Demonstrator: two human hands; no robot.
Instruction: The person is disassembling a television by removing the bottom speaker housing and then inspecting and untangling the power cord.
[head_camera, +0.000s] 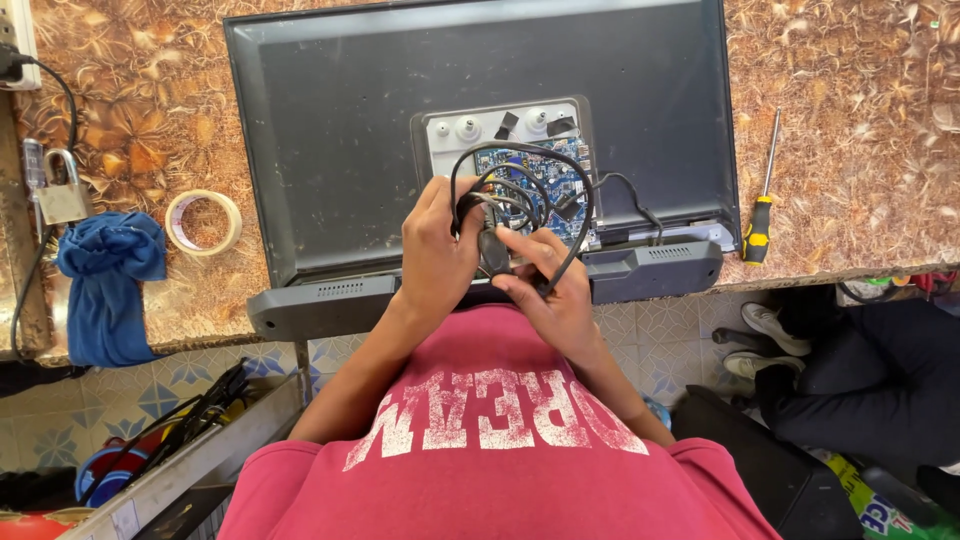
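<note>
Count: 1 monitor (340, 110) face-down on worktop (850, 120), 1 circuit board (530, 175), 1 black cable (575, 215), 1 screwdriver (762, 215), 1 tape roll (203, 221), 1 padlock (62, 190), 1 blue cloth (105, 280), 2 hands: left (435, 250), right (555, 290).

Both hands, left hand (437, 250) and right hand (553, 285), grip a looped black cable (560, 170) over a face-down monitor (340, 130). Exposed circuit board (530, 180) beyond. Screwdriver (762, 215) lies right; tape roll (203, 221) left.
</note>
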